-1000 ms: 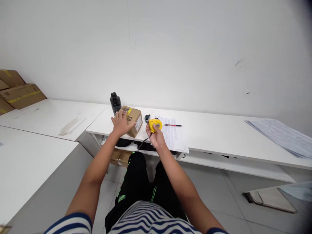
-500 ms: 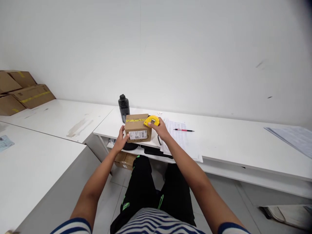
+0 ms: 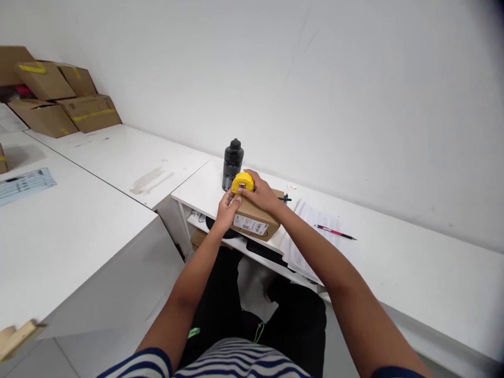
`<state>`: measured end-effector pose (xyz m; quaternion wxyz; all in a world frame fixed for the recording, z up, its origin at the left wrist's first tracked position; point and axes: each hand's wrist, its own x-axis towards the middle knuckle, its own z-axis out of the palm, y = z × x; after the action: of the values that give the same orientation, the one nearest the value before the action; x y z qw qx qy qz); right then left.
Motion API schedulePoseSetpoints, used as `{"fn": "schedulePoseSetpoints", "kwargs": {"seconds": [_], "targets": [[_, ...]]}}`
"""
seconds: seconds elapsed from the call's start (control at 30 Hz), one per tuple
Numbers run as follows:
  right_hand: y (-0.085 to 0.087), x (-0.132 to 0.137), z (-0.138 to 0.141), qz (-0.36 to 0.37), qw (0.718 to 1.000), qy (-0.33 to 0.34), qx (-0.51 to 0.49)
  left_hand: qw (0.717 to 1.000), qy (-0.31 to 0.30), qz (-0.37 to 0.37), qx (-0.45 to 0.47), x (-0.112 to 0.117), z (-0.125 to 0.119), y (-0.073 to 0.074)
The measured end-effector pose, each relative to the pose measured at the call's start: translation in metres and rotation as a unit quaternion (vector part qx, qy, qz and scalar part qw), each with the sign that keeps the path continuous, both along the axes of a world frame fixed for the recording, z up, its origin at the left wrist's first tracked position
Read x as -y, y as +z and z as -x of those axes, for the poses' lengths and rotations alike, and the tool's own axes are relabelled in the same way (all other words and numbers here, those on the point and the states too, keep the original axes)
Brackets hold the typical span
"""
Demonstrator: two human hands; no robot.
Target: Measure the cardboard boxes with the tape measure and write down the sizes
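A yellow tape measure [image 3: 243, 182] is held in my right hand [image 3: 262, 194], above the left end of a small cardboard box [image 3: 260, 212]. The fingers of that hand wrap the case from behind and the thumb presses on its front. My left hand [image 3: 228, 211] grips the box's left end, thumb at the upper corner, fingertips close under the tape measure. Whether those fingertips also touch the blade is too small to tell. The box bears a white printed label [image 3: 251, 224] on its near side. Just behind stands a dark water bottle [image 3: 233, 164].
Printed sheets [image 3: 301, 252] lie right of the box, with a red and black pen [image 3: 335, 232] on them. Several cardboard boxes [image 3: 92, 111] are stacked at the far left. A blue-white paper [image 3: 27, 185] lies on the left table. Under the desk top runs a shelf [image 3: 244, 245].
My right hand has carried the tape measure from the box's right end to its left end, beside my left hand. The box now sits turned at an angle, and the view has swung left.
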<state>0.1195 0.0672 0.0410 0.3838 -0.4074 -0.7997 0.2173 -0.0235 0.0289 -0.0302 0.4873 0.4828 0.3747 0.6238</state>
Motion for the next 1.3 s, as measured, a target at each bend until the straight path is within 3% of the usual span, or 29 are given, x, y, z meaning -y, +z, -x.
{"fn": "schedulePoseSetpoints", "kwargs": {"seconds": [0.13, 0.33, 0.47, 0.63, 0.77, 0.97, 1.1, 1.3], "targets": [[0.0, 0.002, -0.007, -0.03, 0.998, -0.009, 0.049, 0.999, 0.042, 0.0, -0.013, 0.003, -0.005, 0.004], [0.002, 0.012, -0.03, -0.024, 0.998, -0.023, 0.055, 0.996, 0.053, 0.03, -0.068, 0.004, -0.008, 0.01], [-0.005, 0.043, -0.082, 0.01, 0.996, -0.078, 0.039, 0.995, 0.077, 0.033, -0.055, 0.001, -0.01, 0.007], [-0.031, 0.087, -0.161, 0.047, 0.981, -0.183, -0.039, 0.99, 0.1, 0.008, -0.095, -0.003, -0.01, 0.008], [-0.04, 0.1, -0.191, 0.067, 0.974, -0.197, -0.088, 0.986, 0.112, -0.005, -0.125, -0.01, -0.009, 0.011], [-0.026, 0.085, -0.17, 0.062, 0.984, -0.15, -0.079, 0.984, 0.116, -0.003, -0.136, -0.01, -0.009, 0.01], [-0.005, 0.062, -0.138, 0.034, 0.992, -0.093, -0.072, 0.982, 0.124, 0.004, -0.141, -0.006, -0.009, 0.013], [0.014, 0.023, -0.07, 0.068, 0.996, -0.055, 0.035, 0.982, 0.113, 0.008, -0.151, -0.001, -0.007, 0.016]]}}
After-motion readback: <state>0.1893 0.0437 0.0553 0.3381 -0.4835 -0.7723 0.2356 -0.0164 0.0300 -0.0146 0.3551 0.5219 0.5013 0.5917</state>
